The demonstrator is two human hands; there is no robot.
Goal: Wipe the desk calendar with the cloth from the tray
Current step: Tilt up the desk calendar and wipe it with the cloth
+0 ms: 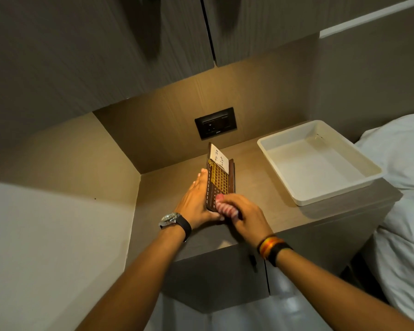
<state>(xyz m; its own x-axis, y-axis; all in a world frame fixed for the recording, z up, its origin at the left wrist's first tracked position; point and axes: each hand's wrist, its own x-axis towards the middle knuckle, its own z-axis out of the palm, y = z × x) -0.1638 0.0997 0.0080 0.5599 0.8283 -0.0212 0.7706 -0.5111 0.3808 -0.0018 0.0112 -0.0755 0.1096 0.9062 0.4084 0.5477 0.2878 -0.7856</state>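
Observation:
A brown desk calendar (pixel 220 179) with a gold date grid and a white "To Do List" note stands on the bedside counter (pixel 261 197), seen nearly edge-on. My left hand (pixel 196 201) lies flat along its left side and holds it at the near end. My right hand (pixel 243 213) is closed around a bunched pink-and-white cloth (pixel 225 207) and presses it against the near end of the calendar's face. The white tray (pixel 320 163) sits to the right with nothing in it.
A black wall socket (pixel 215 123) is set in the back panel behind the calendar. Cupboard doors (pixel 129 44) hang overhead. A side wall (pixel 69 163) closes the niche on the left. White bedding (pixel 402 187) lies beyond the counter's right edge.

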